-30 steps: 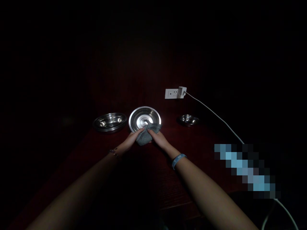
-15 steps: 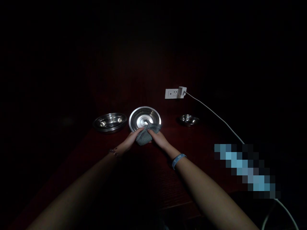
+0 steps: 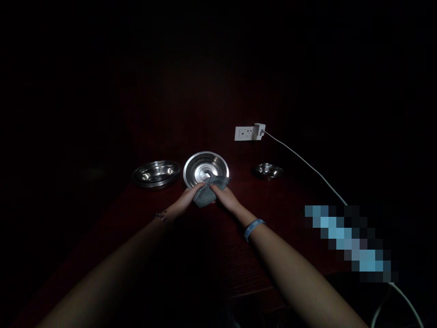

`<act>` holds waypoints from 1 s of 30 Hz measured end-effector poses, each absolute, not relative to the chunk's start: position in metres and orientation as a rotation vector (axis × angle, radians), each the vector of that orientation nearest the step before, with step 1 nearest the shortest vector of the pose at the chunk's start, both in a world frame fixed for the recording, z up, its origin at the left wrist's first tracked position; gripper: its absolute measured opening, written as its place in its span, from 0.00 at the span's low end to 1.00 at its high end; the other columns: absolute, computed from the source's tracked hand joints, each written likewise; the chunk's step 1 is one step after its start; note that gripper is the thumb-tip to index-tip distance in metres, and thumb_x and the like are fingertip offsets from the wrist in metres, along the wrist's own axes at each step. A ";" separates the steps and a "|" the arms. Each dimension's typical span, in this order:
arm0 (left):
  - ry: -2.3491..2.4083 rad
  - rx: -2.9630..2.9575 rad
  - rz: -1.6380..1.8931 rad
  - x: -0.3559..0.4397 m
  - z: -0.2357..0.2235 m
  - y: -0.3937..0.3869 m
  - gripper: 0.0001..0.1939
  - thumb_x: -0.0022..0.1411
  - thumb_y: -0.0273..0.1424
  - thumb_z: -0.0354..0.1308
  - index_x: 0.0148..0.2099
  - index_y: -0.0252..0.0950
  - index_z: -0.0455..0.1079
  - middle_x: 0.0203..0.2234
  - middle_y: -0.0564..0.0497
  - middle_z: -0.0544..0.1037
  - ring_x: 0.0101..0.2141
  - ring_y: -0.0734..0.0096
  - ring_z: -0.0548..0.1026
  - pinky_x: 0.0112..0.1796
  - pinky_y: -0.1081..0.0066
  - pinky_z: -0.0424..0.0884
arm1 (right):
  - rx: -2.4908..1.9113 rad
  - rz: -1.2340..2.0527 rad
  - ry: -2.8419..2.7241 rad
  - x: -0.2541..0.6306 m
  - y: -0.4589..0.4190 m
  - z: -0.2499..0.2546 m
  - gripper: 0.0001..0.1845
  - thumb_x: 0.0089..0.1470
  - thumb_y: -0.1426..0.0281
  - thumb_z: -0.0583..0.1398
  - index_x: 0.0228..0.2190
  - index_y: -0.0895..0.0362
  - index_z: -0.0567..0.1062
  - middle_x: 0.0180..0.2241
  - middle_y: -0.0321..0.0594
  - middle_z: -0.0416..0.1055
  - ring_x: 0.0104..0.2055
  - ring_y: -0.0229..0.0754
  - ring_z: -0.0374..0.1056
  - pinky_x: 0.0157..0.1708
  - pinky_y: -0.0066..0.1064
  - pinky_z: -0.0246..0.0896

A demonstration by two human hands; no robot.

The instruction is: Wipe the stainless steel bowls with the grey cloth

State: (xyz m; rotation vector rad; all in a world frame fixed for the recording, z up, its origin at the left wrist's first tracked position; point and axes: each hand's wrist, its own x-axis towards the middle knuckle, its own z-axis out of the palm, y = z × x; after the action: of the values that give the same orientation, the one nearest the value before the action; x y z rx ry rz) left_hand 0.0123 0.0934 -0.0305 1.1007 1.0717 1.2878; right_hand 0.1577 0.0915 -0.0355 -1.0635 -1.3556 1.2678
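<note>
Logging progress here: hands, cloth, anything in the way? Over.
Left hand and right hand both gripping grey cloth. Cloth bunched, hiding part of middle steel bowl. Stacked bowls left, small bowl right, both apart from hands.

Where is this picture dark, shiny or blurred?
Head view: top nearly black; head view: bright reflections inside the central steel bowl, while the grey cloth looks dull; head view: a bluish patch at right is pixelated, hiding what lies there.
</note>
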 end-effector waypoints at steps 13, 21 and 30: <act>1.012 1.059 1.255 0.010 -0.031 0.094 0.23 0.49 0.41 0.64 0.45 0.33 0.75 0.44 0.45 0.79 0.46 0.60 0.75 0.49 0.66 0.68 | -1.038 1.272 -1.378 0.157 0.092 -0.038 0.13 0.55 0.63 0.58 0.36 0.60 0.73 0.29 0.40 0.73 0.27 0.34 0.67 0.22 0.20 0.66; 1.029 1.040 1.280 0.012 -0.030 0.093 0.22 0.48 0.41 0.65 0.45 0.34 0.75 0.44 0.45 0.79 0.45 0.61 0.76 0.50 0.64 0.67 | -1.046 1.253 -1.394 0.158 0.091 -0.037 0.12 0.54 0.63 0.57 0.35 0.59 0.73 0.29 0.39 0.73 0.26 0.34 0.67 0.21 0.21 0.66; 1.108 1.070 1.316 0.018 -0.027 0.089 0.15 0.53 0.35 0.62 0.43 0.33 0.74 0.39 0.48 0.81 0.45 0.60 0.76 0.51 0.64 0.67 | -1.046 1.257 -1.385 0.158 0.094 -0.039 0.11 0.54 0.62 0.57 0.33 0.57 0.73 0.29 0.38 0.73 0.28 0.37 0.68 0.23 0.25 0.68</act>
State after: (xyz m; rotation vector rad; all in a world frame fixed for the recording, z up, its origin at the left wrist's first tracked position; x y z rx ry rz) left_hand 0.0178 0.0892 -0.0271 1.0697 1.1077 1.3156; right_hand 0.1579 0.0936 -0.0394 -1.0463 -1.3848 1.2574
